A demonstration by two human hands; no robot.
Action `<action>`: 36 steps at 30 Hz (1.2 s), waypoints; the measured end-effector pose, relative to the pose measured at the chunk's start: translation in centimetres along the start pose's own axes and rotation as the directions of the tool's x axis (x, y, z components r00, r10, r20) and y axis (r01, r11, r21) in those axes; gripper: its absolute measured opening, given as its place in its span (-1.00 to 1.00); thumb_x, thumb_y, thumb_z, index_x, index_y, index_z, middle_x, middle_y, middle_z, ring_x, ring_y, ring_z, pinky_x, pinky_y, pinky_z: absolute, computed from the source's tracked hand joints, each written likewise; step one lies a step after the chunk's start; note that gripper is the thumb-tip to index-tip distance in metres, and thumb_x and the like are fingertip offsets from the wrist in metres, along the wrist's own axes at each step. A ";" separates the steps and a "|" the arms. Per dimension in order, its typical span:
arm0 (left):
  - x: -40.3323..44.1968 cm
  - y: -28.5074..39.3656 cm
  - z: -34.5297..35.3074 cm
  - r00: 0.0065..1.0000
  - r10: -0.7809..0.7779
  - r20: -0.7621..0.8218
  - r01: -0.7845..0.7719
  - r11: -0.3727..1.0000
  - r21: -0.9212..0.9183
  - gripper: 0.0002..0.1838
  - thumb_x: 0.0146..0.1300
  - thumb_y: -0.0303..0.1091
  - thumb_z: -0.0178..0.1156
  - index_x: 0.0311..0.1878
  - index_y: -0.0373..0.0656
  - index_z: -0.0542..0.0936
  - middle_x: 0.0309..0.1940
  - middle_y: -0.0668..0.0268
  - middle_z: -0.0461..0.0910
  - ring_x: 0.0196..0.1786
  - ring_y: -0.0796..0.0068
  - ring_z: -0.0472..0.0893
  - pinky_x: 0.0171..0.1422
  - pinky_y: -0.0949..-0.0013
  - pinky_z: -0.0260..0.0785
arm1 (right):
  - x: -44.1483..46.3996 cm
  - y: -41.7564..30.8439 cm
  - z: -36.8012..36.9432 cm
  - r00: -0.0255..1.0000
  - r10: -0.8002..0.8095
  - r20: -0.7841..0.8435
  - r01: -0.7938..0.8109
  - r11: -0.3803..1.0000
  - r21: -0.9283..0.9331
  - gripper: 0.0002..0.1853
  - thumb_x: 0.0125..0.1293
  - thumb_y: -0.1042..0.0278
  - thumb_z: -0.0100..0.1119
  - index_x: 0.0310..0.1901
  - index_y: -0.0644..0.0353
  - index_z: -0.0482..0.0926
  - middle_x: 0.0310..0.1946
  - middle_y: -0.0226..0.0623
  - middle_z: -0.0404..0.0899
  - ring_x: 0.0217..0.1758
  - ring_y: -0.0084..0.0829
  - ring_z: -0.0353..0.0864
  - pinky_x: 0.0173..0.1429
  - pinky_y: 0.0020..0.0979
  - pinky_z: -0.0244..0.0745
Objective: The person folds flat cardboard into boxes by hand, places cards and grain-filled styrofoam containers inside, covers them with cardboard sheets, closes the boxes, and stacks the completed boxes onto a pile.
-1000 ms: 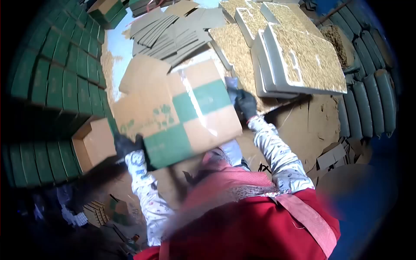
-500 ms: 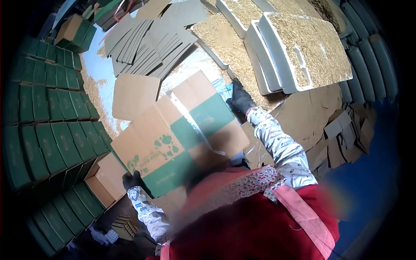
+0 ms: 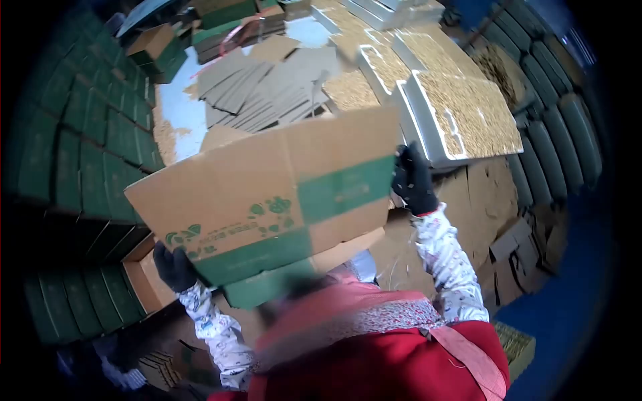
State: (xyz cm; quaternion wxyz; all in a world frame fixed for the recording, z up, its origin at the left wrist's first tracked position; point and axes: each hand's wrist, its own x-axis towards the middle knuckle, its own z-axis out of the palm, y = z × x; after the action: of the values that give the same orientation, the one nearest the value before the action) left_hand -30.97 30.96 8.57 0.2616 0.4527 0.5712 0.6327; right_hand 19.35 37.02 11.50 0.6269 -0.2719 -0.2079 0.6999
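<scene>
1. Head view: the printed carton (image 3: 234, 170), brown with green panels, spans the space between the two dark-gloved hands, its broad face turned up toward the camera
2. Left hand (image 3: 175, 267) is closed on the carton's lower left edge; how far its fingers reach behind the board is hidden
3. Right hand (image 3: 413, 180) holds the carton's right edge, fingers bent and pointing up along it; the grip on the back cannot be seen
4. Carton's long upper edge slants, higher at the right than at the left, and overlaps the near part of the flat grey sheets (image 3: 267, 87)
5. Below its face a folded green-and-brown part juts toward the wearer's red garment (image 3: 401, 354), leaving little room on that side
6. Beside the left hand stands an open box (image 3: 148, 277), near stacked green boxes (image 3: 100, 167), so that side is tight
7. Just beyond the right hand, white trays (image 3: 468, 110) full of tan grain-like stuff come close to the carton's upper right corner
8. Widest room lies right of the right hand, where brown cardboard sheeting (image 3: 461, 214) runs out toward loose cardboard pieces (image 3: 525, 250)
</scene>
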 end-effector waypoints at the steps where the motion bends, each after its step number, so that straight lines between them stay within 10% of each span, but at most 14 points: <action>1: 0.3 1.2 1.9 0.997 -0.015 -0.082 0.020 0.998 0.057 -0.41 0.12 -0.46 0.18 0.21 -0.31 0.19 0.07 0.13 0.40 0.07 0.27 0.45 0.15 0.26 0.32 | -0.8 -0.9 1.7 0.996 0.033 -0.077 -0.060 0.922 -0.382 -0.59 0.34 0.06 -0.06 -0.07 0.29 0.44 -0.13 -0.20 0.48 -0.03 -0.35 0.48 0.11 -0.36 0.36; 4: -2.6 10.2 10.8 0.935 0.320 -0.156 -0.240 0.890 0.387 -0.13 -0.01 -0.35 0.34 0.33 -0.27 0.07 0.32 0.01 0.04 0.35 0.11 0.09 0.40 0.16 -0.05 | -1.5 -2.0 3.6 0.856 0.506 0.102 -0.239 0.564 -0.791 -0.44 0.28 -0.07 -0.01 0.05 0.31 0.40 -0.02 -0.21 0.45 0.03 -0.39 0.45 0.17 -0.36 0.32; 5: -4.5 8.2 11.7 0.947 0.320 0.036 -0.300 0.836 0.460 -0.17 0.00 -0.30 0.32 0.30 -0.26 0.11 0.28 -0.02 0.10 0.33 0.06 0.13 0.39 0.14 -0.04 | -3.3 -2.0 7.8 0.631 0.568 0.529 -0.409 0.823 -0.395 -0.42 0.26 -0.08 0.01 0.08 0.30 0.39 0.01 -0.23 0.45 0.04 -0.40 0.45 0.17 -0.37 0.31; 8: -6.2 8.8 15.1 0.655 0.457 0.602 -0.741 0.545 0.392 -0.42 -0.03 -0.26 0.24 0.11 -0.21 0.38 0.06 0.04 0.40 0.15 0.04 0.39 0.26 0.03 0.15 | -2.6 0.4 15.4 0.461 0.631 0.624 0.484 0.410 -0.773 -0.35 0.20 -0.06 0.13 0.16 0.27 0.30 0.03 -0.25 0.44 0.05 -0.44 0.42 0.18 -0.35 0.28; 10: -5.4 16.2 16.6 0.381 0.653 0.655 -0.925 0.265 0.273 -0.51 -0.06 -0.25 0.25 0.00 -0.19 0.48 -0.03 0.14 0.49 0.06 0.11 0.48 0.19 -0.01 0.23 | -0.4 1.9 16.5 0.367 0.686 0.628 0.580 0.360 -0.731 -0.29 0.17 -0.07 0.16 0.22 0.26 0.24 0.06 -0.25 0.42 0.07 -0.46 0.40 0.17 -0.37 0.27; 12: -6.1 14.9 14.8 0.393 0.732 0.556 -0.915 0.371 0.158 -0.53 -0.03 -0.17 0.29 -0.05 -0.19 0.49 -0.09 0.16 0.52 0.01 0.12 0.50 0.25 -0.02 0.15 | -0.2 2.3 18.2 0.326 0.802 0.501 0.115 0.492 -0.863 -0.18 0.17 -0.08 0.18 0.32 0.22 0.09 0.10 -0.19 0.40 0.08 -0.42 0.40 0.15 -0.36 0.29; 21: -3.6 19.2 7.0 0.158 0.655 0.739 -0.872 0.444 -0.207 -0.57 -0.11 0.08 0.31 -0.48 -0.11 0.48 -0.57 0.28 0.47 -0.35 0.16 0.56 0.01 0.08 0.35 | 1.1 -0.6 19.8 0.643 0.486 0.592 0.670 0.019 -0.742 -0.20 -0.02 0.66 -0.14 0.35 0.02 0.01 -0.04 -0.11 0.48 -0.06 -0.41 0.50 -0.08 -0.48 0.48; 23: -3.5 23.2 4.5 0.122 0.667 0.735 -0.873 0.425 -0.241 -0.51 -0.14 0.16 0.29 -0.45 -0.13 0.52 -0.63 0.28 0.46 -0.42 0.15 0.57 -0.16 0.17 0.41 | 4.0 -3.6 17.9 0.684 0.350 0.640 0.574 0.283 -0.768 -0.26 -0.03 0.70 -0.22 0.29 0.04 0.13 -0.12 -0.20 0.51 -0.08 -0.41 0.55 -0.10 -0.52 0.52; 25: -4.1 22.3 3.7 0.145 0.522 0.841 -0.926 0.371 -0.071 -0.39 -0.10 0.26 0.21 -0.30 -0.20 0.55 -0.63 0.20 0.51 -0.46 0.15 0.58 -0.19 0.19 0.42 | 2.7 -4.4 17.8 0.803 0.301 0.514 0.483 0.177 -0.858 -0.32 -0.02 0.67 -0.13 0.24 0.02 0.23 -0.05 -0.10 0.47 -0.02 -0.29 0.53 0.05 -0.36 0.46; 27: -4.2 19.9 4.5 0.500 0.030 0.866 -0.850 0.212 0.483 -0.28 -0.03 0.32 0.12 -0.06 -0.19 0.50 -0.71 0.13 0.49 -0.54 0.10 0.57 -0.24 0.19 0.44 | 0.5 -2.9 19.0 0.697 0.107 0.709 0.574 -0.677 -0.461 -0.44 0.00 0.55 0.00 0.14 0.05 0.36 0.05 -0.02 0.39 0.07 -0.17 0.46 0.22 -0.20 0.29; 29: -4.2 20.5 6.5 0.664 -0.130 0.737 -0.731 0.094 0.675 -0.18 0.02 0.32 0.08 0.21 -0.12 0.31 -0.44 0.00 0.45 -0.30 0.05 0.51 -0.05 0.12 0.32 | 1.1 -2.8 19.4 0.457 0.312 0.833 0.740 -0.652 -0.162 -0.65 0.03 0.32 0.12 -0.07 0.03 0.54 0.05 -0.06 0.42 0.08 -0.19 0.46 0.22 -0.15 0.25; 31: -4.6 20.7 8.9 0.660 0.102 0.745 -0.750 0.021 0.661 -0.08 0.05 0.26 0.09 0.37 -0.08 0.05 0.19 -0.14 0.28 0.24 0.01 0.32 0.34 0.02 0.04 | -0.6 -2.1 22.8 0.599 0.697 0.395 0.784 -0.410 -0.466 -0.73 0.01 0.22 0.17 -0.23 0.06 0.62 -0.25 -0.08 0.58 -0.15 -0.20 0.59 0.01 -0.19 0.43; 33: -4.3 16.8 12.0 0.606 -0.256 0.753 -0.777 0.009 0.629 -0.04 0.07 0.16 0.13 0.40 -0.13 -0.07 0.41 0.08 -0.15 0.43 0.04 -0.05 0.45 0.01 -0.29 | 1.1 0.3 22.9 0.554 0.717 0.423 0.829 -0.432 -0.354 -0.78 -0.02 0.15 0.19 -0.38 0.07 0.65 -0.51 -0.14 0.60 -0.37 -0.19 0.63 -0.24 -0.23 0.50; 36: -4.7 14.8 11.5 0.574 -0.214 0.790 -0.791 0.103 0.603 -0.18 0.06 0.02 0.19 0.30 -0.21 0.15 0.27 0.03 0.18 0.33 0.08 0.18 0.42 0.00 -0.15 | 2.2 5.4 24.1 0.599 0.414 0.686 0.793 -0.424 -0.437 -0.74 0.06 0.08 0.11 -0.37 0.08 0.62 -0.53 -0.21 0.58 -0.42 -0.16 0.59 -0.28 -0.19 0.48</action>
State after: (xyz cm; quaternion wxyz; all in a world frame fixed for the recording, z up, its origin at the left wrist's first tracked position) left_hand -16.08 29.41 20.72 -0.0385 0.8325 0.5463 -0.0837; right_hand -0.38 39.73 26.21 0.1166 -0.2976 -0.9463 0.0486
